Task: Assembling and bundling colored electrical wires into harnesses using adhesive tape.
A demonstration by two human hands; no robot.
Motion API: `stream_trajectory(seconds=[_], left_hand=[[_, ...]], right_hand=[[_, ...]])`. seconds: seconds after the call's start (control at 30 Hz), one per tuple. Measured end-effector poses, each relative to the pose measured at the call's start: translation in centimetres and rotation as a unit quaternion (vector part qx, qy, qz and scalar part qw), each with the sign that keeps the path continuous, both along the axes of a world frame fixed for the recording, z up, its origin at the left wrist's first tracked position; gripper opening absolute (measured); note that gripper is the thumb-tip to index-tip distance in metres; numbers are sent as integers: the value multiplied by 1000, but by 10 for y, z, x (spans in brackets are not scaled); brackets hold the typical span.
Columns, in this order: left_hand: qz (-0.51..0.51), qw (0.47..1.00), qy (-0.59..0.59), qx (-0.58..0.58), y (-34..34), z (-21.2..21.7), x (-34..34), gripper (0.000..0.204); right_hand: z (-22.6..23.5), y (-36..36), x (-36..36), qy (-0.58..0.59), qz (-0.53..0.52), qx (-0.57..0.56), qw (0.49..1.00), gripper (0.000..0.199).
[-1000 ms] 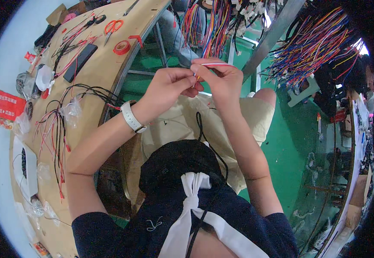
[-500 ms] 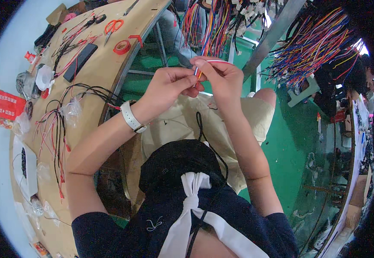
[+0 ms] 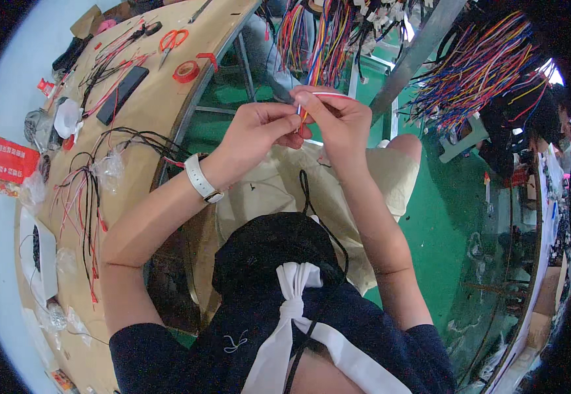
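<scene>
Above my lap, my left hand (image 3: 257, 133) is closed, pinching several thin coloured wires (image 3: 299, 112) between thumb and fingers. My right hand (image 3: 342, 125) meets it fingertip to fingertip, closed on the same wires. White, red, blue and orange-yellow strands show between the hands, with a red and white length running over the right fingers. The wire ends are hidden by my fingers. A bundle of coloured wires (image 3: 325, 49) hangs just beyond my hands. My left wrist wears a white watch.
On the curved table (image 3: 131, 203) at left lie orange-handled scissors (image 3: 172, 43), a red tape roll (image 3: 185, 71), a dark flat block (image 3: 122, 95) and black-and-red cables (image 3: 88, 197). A metal post (image 3: 417, 56) slants at upper right, beside a large hanging wire bundle (image 3: 472, 72).
Almost nothing differs. My fingers shift very slightly on the wires, while both arms stay in place.
</scene>
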State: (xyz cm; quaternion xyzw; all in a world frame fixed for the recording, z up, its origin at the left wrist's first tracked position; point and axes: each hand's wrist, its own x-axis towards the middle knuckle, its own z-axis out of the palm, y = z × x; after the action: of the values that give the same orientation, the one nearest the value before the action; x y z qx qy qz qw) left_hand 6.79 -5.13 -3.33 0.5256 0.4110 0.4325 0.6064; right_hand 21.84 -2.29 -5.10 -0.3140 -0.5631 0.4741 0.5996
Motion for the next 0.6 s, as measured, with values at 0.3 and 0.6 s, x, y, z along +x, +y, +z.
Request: stream_trajectory(seconds=[0.3, 0.6], left_hand=[[-30, 997, -60, -25, 1, 1, -2, 24], [-26, 997, -61, -31, 2, 1, -1, 25]], right_hand=[[-5, 2, -3, -19, -47, 69, 996, 16], [-4, 3, -2, -27, -42, 68, 996, 19]])
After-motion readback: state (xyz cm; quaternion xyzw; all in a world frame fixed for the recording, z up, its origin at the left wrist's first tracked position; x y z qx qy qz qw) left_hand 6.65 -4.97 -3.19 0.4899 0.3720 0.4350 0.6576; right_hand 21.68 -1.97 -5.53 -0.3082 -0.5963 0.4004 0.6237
